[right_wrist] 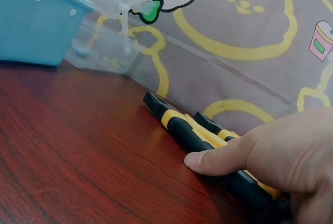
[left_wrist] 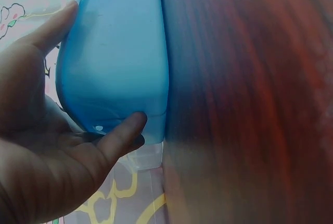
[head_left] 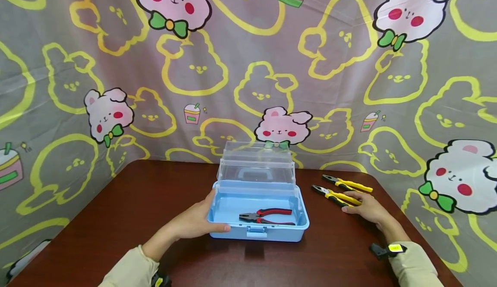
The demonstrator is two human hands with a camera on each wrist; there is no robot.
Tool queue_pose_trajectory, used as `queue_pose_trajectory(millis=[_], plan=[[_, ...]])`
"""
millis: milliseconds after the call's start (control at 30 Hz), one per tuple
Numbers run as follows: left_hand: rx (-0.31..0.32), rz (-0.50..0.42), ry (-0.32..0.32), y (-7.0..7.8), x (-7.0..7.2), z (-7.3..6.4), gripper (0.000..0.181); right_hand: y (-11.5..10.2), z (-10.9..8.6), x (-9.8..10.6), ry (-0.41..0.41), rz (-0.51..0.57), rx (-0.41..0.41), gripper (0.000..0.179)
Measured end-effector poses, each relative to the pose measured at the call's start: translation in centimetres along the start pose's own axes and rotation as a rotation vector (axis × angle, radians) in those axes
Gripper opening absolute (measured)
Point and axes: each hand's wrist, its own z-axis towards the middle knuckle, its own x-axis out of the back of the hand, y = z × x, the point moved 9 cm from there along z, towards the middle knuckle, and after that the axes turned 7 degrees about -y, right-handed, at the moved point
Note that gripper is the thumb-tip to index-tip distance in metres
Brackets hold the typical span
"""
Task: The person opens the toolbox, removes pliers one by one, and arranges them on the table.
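A light blue toolbox with its clear lid raised stands on the table. My left hand grips the box's left side, thumb at the front; in the left wrist view its digits span a corner of the blue wall. Inside lie red-and-black pliers, jaws pointing left. To the right of the box, my right hand holds the handles of yellow-and-black pliers, its thumb pressed on the near side in the right wrist view. Behind them lies a second yellow-and-black pair, partly hidden in the right wrist view.
The dark red-brown wooden table extends to both sides of the box. A patterned cloth hangs along its back and sides. The raised lid stands close to the cloth.
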Motion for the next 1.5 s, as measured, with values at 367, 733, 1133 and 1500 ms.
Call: queue_pose_trajectory(millis=[367, 733, 1133, 1500], plan=[[-0.021, -0.009, -0.006, 0.4, 0.3, 0.0, 0.131, -1.1, 0.1, 0.6, -0.002, 0.014, 0.021, 0.073], [-0.028, -0.007, -0.007, 0.8, 0.3, 0.1, 0.130, -4.4, -0.1, 1.7, 0.064, -0.019, 0.122, 0.070], [-0.005, -0.014, -0.001, 0.3, 0.0, -0.2, 0.131, -8.9, -1.0, 1.7, 0.065, 0.014, 0.202, 0.062], [-0.004, -0.003, -0.002, 0.2, -0.1, -0.1, 0.131, -12.2, -1.6, 1.3, 0.076, -0.023, 0.244, 0.064]])
